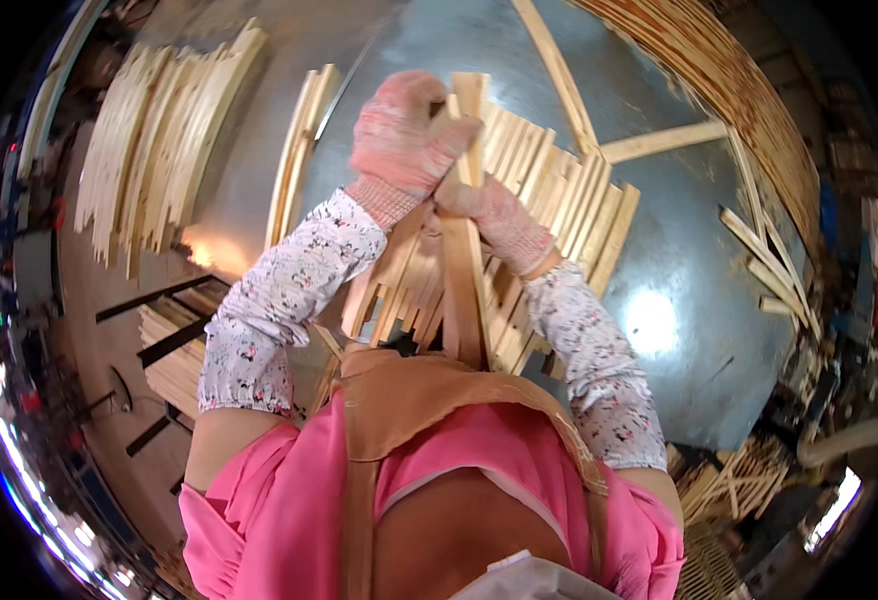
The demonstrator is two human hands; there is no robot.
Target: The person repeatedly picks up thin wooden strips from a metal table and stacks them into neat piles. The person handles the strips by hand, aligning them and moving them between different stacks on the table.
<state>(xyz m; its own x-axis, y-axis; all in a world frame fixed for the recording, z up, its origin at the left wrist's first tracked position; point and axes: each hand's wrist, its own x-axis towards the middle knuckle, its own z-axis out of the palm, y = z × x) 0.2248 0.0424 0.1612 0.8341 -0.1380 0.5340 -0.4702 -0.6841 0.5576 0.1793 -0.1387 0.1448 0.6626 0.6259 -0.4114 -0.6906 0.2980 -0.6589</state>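
Wooden slat: long axis runs from person's chest away over metal surface, above slat bundle. Left hand fingers clenched on far end; right hand fingers clenched just nearer, hands touching.

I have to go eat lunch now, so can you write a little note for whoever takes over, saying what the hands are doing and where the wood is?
Left hand: gloved, closed around the top of a long wooden slat.
Right hand: gloved, gripping the same slat lower down.
The slat stands nearly upright over a fanned stack of slats on the metal table.
Another slat pile lies far left; loose slats lie at the far side of the table.
Done: many slats lie stacked.
Left: the held slat is not yet set down.
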